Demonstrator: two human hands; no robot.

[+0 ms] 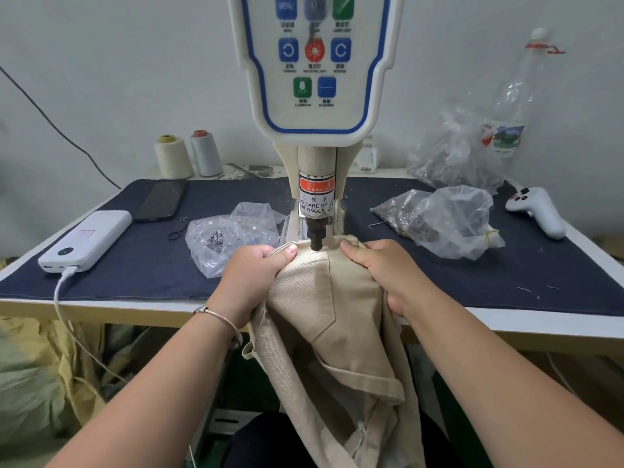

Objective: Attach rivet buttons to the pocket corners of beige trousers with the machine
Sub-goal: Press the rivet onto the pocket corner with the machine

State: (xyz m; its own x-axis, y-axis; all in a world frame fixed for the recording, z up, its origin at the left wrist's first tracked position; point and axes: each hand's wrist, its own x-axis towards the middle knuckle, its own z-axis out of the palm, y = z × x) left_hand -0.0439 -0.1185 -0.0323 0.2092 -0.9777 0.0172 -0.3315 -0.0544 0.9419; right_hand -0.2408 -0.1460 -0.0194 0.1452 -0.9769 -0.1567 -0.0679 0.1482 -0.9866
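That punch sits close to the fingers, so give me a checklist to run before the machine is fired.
1. Left hand grips trousers: ok.
2. Right hand grips the other side: ok.
3. Fabric under punch: ok.
4. Thumbs out from under punch, though close beside it: ok.
5. Rivet loaded: cannot tell.
6. Pocket corner exactly under punch: cannot tell.

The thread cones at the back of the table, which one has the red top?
The grey cone, the right one of the pair, has the red top. The cream cone beside it, on its left, has a yellowish top.
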